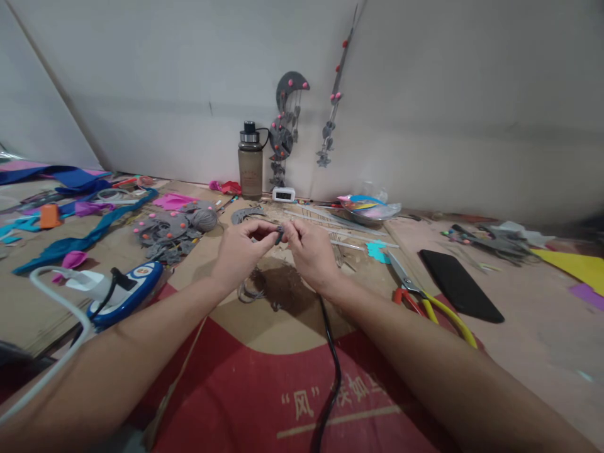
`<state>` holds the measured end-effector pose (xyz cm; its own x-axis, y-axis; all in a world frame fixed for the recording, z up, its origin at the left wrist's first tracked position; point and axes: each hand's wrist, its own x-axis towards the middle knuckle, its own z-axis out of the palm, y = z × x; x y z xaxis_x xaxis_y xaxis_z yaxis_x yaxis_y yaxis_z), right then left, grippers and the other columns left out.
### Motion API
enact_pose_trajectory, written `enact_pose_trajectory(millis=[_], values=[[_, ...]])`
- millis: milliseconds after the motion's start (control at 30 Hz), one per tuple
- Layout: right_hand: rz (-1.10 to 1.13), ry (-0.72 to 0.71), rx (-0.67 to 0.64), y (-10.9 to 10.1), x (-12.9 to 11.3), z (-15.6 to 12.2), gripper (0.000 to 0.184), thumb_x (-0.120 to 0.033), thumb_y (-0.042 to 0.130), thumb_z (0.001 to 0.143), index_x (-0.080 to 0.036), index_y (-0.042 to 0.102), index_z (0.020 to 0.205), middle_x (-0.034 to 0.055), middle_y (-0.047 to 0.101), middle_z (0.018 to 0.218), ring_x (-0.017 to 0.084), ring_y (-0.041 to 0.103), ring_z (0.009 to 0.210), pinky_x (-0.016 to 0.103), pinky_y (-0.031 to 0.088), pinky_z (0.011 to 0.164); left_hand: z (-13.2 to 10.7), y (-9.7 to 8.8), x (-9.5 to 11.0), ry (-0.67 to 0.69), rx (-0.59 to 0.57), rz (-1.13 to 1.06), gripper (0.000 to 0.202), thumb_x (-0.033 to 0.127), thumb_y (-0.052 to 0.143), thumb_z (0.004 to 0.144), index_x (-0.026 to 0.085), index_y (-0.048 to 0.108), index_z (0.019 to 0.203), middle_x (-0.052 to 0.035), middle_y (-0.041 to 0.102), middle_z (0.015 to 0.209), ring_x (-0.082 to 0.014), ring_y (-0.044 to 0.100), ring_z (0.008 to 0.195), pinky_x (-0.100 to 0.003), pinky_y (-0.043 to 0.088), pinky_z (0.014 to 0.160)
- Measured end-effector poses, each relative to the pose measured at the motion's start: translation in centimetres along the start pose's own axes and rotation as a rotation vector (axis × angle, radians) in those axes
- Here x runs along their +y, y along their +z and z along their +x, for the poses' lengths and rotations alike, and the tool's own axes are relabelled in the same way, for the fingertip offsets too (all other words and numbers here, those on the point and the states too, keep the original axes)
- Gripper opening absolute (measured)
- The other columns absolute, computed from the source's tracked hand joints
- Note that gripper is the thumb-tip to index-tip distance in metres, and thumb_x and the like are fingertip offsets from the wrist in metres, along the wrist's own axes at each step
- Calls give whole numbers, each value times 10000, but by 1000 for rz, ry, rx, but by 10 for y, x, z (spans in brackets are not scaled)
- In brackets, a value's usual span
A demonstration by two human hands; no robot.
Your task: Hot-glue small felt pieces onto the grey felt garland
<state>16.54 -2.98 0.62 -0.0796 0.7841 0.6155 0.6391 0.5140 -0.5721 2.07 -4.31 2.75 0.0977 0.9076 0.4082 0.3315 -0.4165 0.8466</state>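
My left hand [241, 253] and my right hand [312, 253] meet above the middle of the table, fingertips pinched together. Between them is a small dark grey piece [280, 235], perhaps felt; its shape is mostly covered by the fingers. Below the hands, loops of grey yarn [250, 291] lie on the cardboard, and I cannot tell whether they join the piece. Just behind my left hand lies a curved grey felt piece [248, 214]. A turquoise felt cutout [378, 251] is to the right of my right hand.
Scissors [413, 286] with red and yellow handles and a black phone [460, 284] lie right. At left are a blue-and-white power strip [125, 292] and grey felt with yarn [172, 229]. A bottle [250, 165] and small clock [284, 194] stand behind. A black cable [333, 352] runs in front.
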Motion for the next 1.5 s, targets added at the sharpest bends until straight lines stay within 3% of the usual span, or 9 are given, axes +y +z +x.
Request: enact_pose_trajectory(millis=[300,567,800,1000,1167,1333,1500], values=[[-21,4,-19,0,0,0,401,-398,385,934,-202,531,617,13,587,604,136,504,570,277,303,573,-1,-1,2,-60,-73,-37,179,311,616,759,160,705,795,1,591,588,-87,463,476,-214,363,469],[119,27,-84,1,-2,0,414,-431,351,938,-199,514,636,2,563,626,133,495,606,277,323,602,4,0,-13,-155,-54,-202,187,335,624,734,159,659,786,2,570,592,-89,467,495,-213,347,464],[243,61,-49,2,-6,-4,147,-313,506,857,-201,499,952,-42,502,656,104,417,549,246,305,554,8,1,-17,-216,9,-293,166,323,638,712,160,637,737,14,545,606,-83,440,515,-216,299,473],[243,48,-10,2,-6,-4,126,-305,508,853,-191,555,823,-14,546,695,104,432,589,250,335,594,8,3,-15,-172,57,-307,109,260,645,699,152,663,701,-1,585,681,-90,446,592,-227,319,544],[284,91,-5,5,-6,-4,127,-309,519,838,-190,535,796,-16,552,699,101,446,594,248,347,596,8,5,-18,-215,63,-357,131,276,671,693,149,661,723,16,539,621,-70,383,514,-227,270,484],[340,158,70,7,-9,-5,108,-282,546,804,-194,501,760,-31,527,667,95,440,583,238,338,568,5,8,-14,-249,75,-466,151,270,700,669,146,651,740,15,537,594,-63,407,489,-212,278,462],[407,238,60,10,-9,-5,124,-293,569,777,-188,533,721,-30,532,647,97,441,584,242,339,570,4,10,-12,-274,83,-491,145,276,690,681,146,636,719,18,516,541,-69,431,485,-202,287,457]])
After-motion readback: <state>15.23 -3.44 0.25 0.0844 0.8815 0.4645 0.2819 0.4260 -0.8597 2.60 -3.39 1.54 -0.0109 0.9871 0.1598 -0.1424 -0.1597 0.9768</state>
